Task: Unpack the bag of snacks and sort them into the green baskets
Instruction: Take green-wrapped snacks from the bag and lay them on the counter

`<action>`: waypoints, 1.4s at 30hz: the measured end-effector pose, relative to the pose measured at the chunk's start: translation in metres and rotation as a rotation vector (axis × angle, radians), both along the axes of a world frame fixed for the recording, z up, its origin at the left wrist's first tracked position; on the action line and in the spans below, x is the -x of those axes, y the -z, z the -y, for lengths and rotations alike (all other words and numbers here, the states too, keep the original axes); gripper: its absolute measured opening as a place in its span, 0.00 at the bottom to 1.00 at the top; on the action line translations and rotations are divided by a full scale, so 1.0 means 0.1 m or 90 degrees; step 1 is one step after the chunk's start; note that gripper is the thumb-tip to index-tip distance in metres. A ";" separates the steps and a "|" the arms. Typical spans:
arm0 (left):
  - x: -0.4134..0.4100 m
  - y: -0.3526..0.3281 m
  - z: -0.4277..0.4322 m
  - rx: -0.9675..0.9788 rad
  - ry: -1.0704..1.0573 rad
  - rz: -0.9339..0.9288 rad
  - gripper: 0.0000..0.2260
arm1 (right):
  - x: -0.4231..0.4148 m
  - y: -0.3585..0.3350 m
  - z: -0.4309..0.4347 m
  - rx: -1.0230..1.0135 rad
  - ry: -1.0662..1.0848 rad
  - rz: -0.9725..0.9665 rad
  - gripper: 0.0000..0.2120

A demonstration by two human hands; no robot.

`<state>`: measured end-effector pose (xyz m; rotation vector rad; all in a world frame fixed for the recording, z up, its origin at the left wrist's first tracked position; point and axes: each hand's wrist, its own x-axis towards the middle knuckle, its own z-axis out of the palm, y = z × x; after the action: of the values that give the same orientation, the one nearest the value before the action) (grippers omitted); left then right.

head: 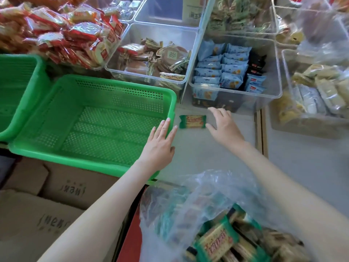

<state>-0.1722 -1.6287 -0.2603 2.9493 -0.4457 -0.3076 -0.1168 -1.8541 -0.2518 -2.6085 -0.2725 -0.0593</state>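
Sorting is just starting: the green basket [120, 86] has the left hand [160, 146] flat and open on its right edge, one snack pack [192, 121] lies on the table [217, 163] just beside it, and the open right hand [224, 127] close by should grab that pack next.

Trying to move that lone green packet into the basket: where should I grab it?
Pinch the green packet across its narrow middle, from above: it lies flat, long side crosswise. The right hand is nearest, open beside its right end.
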 end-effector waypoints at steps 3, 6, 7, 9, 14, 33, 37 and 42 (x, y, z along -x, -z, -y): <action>0.07 -0.02 0.01 0.040 0.006 0.023 0.28 | 0.76 -0.48 0.17 -0.034 -0.081 0.151 0.17; 0.21 -0.07 -0.03 0.088 0.020 0.043 0.25 | 1.64 -0.68 0.26 0.001 -0.260 0.206 0.10; 0.27 -0.08 -0.06 0.097 0.026 0.044 0.24 | 1.89 -0.67 0.27 0.033 -0.332 0.206 0.09; 0.40 -0.09 -0.10 0.095 0.035 0.037 0.24 | 2.27 -0.56 0.31 0.123 -0.451 0.187 0.10; 0.65 -0.06 -0.19 0.063 0.046 0.020 0.24 | 2.57 -0.20 0.38 0.317 -0.438 0.051 0.27; -0.17 -0.23 -0.27 0.108 -0.001 0.015 0.32 | 0.34 -0.23 0.11 0.112 -0.075 -0.024 0.26; -0.33 -0.06 -0.31 0.091 0.077 0.007 0.31 | -0.27 0.24 0.03 0.211 -0.050 -0.121 0.27; -0.40 0.03 -0.41 0.085 0.110 0.018 0.35 | -0.62 0.60 -0.17 0.260 -0.091 -0.173 0.26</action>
<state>-0.1325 -1.5878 -0.2630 2.7943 -0.6977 -0.2460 -0.0552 -1.8375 -0.3117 -2.9435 -0.4058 0.4417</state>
